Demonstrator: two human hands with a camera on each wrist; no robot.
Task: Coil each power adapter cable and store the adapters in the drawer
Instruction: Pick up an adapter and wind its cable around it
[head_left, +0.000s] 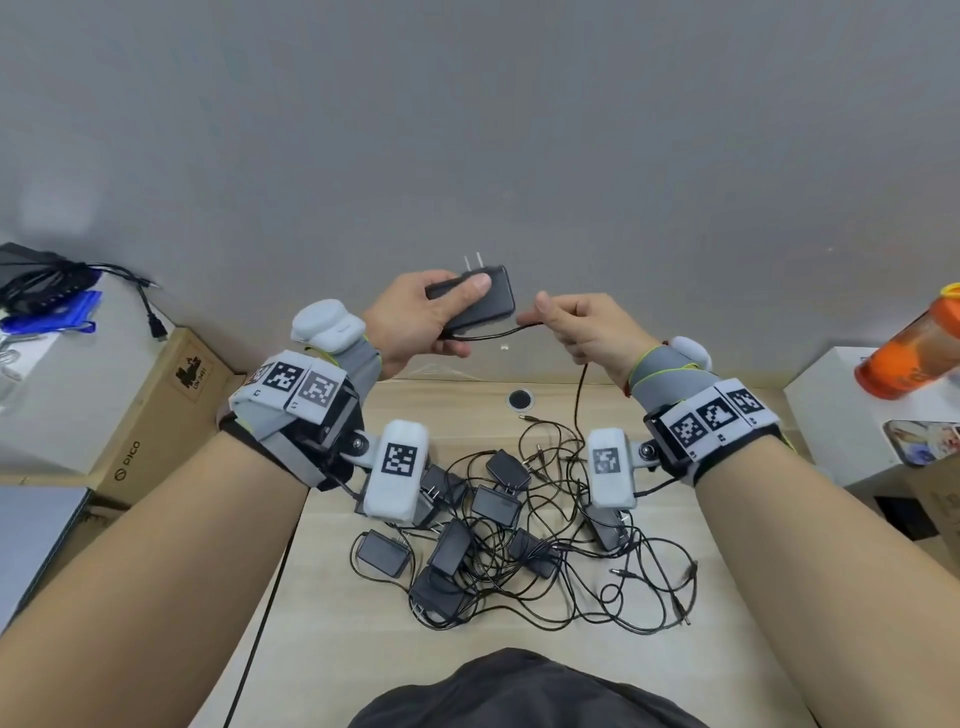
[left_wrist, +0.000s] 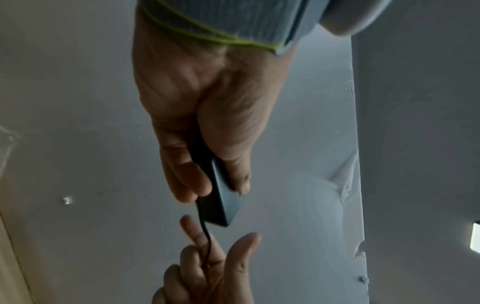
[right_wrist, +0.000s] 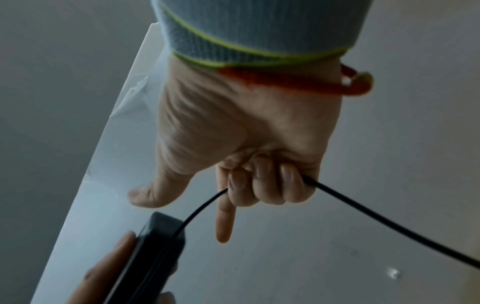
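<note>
My left hand (head_left: 415, 317) grips a black power adapter (head_left: 480, 301) raised above the desk, thumb on its flat face, plug prongs pointing up. Its thin black cable (head_left: 498, 332) leaves the lower end and runs to my right hand (head_left: 582, 327), which holds it in curled fingers close beside the adapter. From there the cable drops to the desk. The left wrist view shows the adapter (left_wrist: 223, 201) edge-on between thumb and fingers (left_wrist: 189, 181). In the right wrist view the cable (right_wrist: 363, 216) passes through my curled fingers (right_wrist: 265, 183), index finger and thumb extended. The drawer is not in view.
Several more black adapters lie in a tangle of cables (head_left: 509, 540) on the light wooden desk (head_left: 332, 613). A cable grommet (head_left: 520, 400) sits at the back. A cardboard box (head_left: 156, 415) stands left; a white box (head_left: 852, 415) and an orange bottle (head_left: 914, 353) stand right.
</note>
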